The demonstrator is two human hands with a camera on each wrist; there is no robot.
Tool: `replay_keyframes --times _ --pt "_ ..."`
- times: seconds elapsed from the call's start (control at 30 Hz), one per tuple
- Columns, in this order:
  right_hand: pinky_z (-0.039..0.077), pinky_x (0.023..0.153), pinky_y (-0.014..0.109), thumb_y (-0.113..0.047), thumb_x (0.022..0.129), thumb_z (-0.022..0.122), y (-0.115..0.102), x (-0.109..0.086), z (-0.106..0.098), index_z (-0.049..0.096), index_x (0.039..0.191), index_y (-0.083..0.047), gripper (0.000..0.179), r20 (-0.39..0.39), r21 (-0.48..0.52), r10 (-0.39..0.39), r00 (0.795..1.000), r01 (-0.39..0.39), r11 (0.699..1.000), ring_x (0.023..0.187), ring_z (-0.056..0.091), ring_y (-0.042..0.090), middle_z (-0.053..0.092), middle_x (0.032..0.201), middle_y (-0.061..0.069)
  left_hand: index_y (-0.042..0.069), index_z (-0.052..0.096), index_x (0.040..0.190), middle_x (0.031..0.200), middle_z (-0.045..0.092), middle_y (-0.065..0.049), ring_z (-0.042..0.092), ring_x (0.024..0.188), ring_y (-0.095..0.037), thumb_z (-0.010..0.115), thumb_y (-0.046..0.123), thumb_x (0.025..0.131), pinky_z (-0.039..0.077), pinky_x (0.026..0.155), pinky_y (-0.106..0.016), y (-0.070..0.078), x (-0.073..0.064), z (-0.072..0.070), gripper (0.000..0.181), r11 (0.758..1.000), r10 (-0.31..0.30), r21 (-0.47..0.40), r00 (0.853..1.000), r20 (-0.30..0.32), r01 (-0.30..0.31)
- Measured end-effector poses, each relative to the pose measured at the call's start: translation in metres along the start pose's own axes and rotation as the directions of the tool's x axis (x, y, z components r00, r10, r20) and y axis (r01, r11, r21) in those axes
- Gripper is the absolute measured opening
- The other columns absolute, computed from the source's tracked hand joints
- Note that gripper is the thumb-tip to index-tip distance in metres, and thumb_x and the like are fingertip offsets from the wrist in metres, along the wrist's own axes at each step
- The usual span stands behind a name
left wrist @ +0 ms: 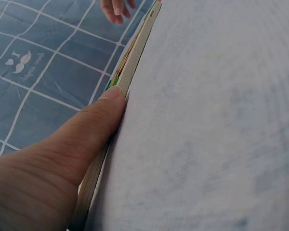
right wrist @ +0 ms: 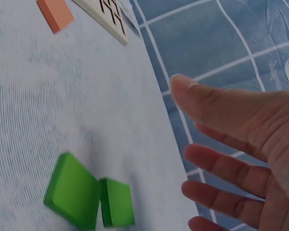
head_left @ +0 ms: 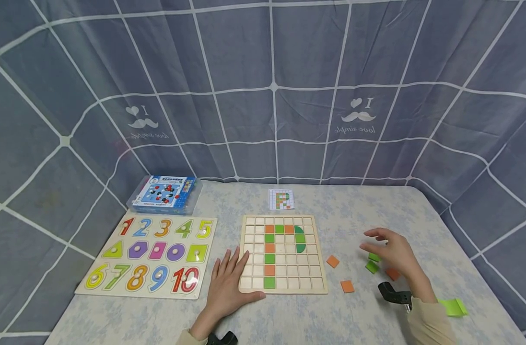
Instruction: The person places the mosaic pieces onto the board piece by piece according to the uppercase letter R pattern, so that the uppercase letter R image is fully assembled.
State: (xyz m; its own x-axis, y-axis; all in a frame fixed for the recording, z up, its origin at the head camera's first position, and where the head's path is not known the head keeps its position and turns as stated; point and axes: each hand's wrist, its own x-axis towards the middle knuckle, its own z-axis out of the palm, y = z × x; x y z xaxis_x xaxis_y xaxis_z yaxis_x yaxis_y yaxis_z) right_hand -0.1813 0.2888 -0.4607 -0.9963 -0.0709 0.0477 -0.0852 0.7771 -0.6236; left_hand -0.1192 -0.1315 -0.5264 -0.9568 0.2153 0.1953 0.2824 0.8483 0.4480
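Touching one grid board (head_left: 306,271) with the spread left hand (head_left: 229,286); holding the empty right hand (head_left: 394,250), thumb and fingers apart, near two green tiles (head_left: 372,267) and one orange tile (head_left: 392,274). Counting, between the hands, eleven pieces (head_left: 269,258) on that board and two loose orange squares (head_left: 347,286). Beyond both, seeing one patterned card (head_left: 282,199).

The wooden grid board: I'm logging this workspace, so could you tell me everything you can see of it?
The grid board is squarish, looks like pale wood, and has thin dividers forming square cells inside a plain border. Orange and green tiles, two of them rounded and green, make a column, a far row and a short right-hand stretch; many cells are bare. It lies flat on the table. The left hand is at its near-left corner, thumb against the near edge.
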Motion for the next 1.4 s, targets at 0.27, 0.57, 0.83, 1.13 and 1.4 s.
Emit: replay_keyframes --times 0.27,0.57,0.83,1.13,1.4 --pt "0.047 0.075 0.051 -0.032 0.082 0.075 0.004 -0.005 -0.007 0.067 0.109 -0.001 0.042 0.036 -0.044 0.021 0.999 -0.019 0.999 0.100 0.055 0.040 0.062 0.108 0.021 0.011 0.041 0.145 0.150 0.031 -0.016 0.017 0.140 -0.037 0.070 0.071 0.063 0.010 0.108 -0.056 0.001 0.000 -0.001 0.105 1.000 -0.009 -0.007 1.000 0.006 0.009" --pt "0.047 0.074 0.051 -0.030 0.081 0.076 0.010 -0.005 -0.009 0.067 0.106 0.000 0.040 0.109 -0.068 0.094 0.990 -0.087 0.994 0.095 0.056 0.037 0.063 0.103 0.019 0.012 0.041 0.146 0.150 0.031 -0.016 0.017 0.139 -0.038 0.071 0.071 0.063 0.011 0.108 -0.057 0.001 0.001 -0.002 0.106 1.000 -0.004 -0.011 1.000 0.009 0.004" --pt "0.048 0.072 0.050 -0.027 0.080 0.076 0.016 -0.007 -0.007 0.067 0.105 0.001 0.039 0.153 -0.096 0.133 0.979 -0.120 0.988 0.088 0.059 0.034 0.064 0.101 0.020 0.012 0.041 0.146 0.151 0.030 -0.015 0.017 0.140 -0.037 0.068 0.073 0.063 0.011 0.108 -0.057 0.001 0.001 0.000 0.107 1.000 -0.008 0.011 1.000 0.019 0.008" --pt "0.049 0.068 0.047 -0.022 0.080 0.077 0.015 -0.005 -0.004 0.069 0.100 0.002 0.033 0.160 -0.105 0.191 0.968 -0.176 0.979 0.081 0.059 0.031 0.064 0.092 0.016 0.012 0.041 0.146 0.150 0.031 -0.015 0.017 0.140 -0.037 0.067 0.074 0.063 0.010 0.108 -0.056 0.000 0.000 0.001 0.107 1.000 -0.010 0.008 1.000 0.019 0.010" --pt "0.049 0.066 0.046 -0.018 0.078 0.077 0.017 -0.002 -0.001 0.068 0.095 0.001 0.027 0.143 -0.096 0.197 0.970 -0.185 0.978 0.079 0.060 0.028 0.064 0.088 0.012 0.012 0.041 0.146 0.150 0.031 -0.015 0.017 0.140 -0.037 0.068 0.073 0.063 0.011 0.108 -0.056 -0.001 0.000 0.001 0.106 1.000 -0.005 0.014 1.000 0.005 0.005"
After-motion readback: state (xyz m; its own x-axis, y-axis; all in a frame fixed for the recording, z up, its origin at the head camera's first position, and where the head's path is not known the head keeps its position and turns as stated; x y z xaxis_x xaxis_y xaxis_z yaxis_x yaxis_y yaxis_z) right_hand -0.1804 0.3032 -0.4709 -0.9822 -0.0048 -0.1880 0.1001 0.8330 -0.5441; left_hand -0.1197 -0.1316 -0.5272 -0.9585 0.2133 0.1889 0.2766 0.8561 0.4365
